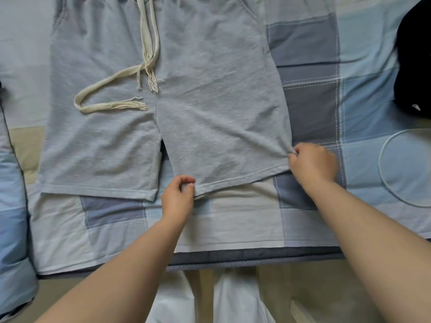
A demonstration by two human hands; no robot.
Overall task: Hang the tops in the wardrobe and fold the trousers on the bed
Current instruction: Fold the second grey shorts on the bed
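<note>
Light grey drawstring shorts (205,89) lie spread flat on the bed, waistband at the far side, legs pointing toward me. Their cream drawstring (149,43) trails loose over the left leg. My left hand (178,197) pinches the hem of the right leg at its inner corner. My right hand (312,163) pinches the same leg's outer edge just above the hem, bunching the cloth a little. The left leg lies flat and untouched.
The bed carries a blue, grey and white patchwork cover (307,94); its near edge (233,259) runs across in front of me. A dark garment (412,61) lies at the far right. A blue quilt (11,229) bulges at the left.
</note>
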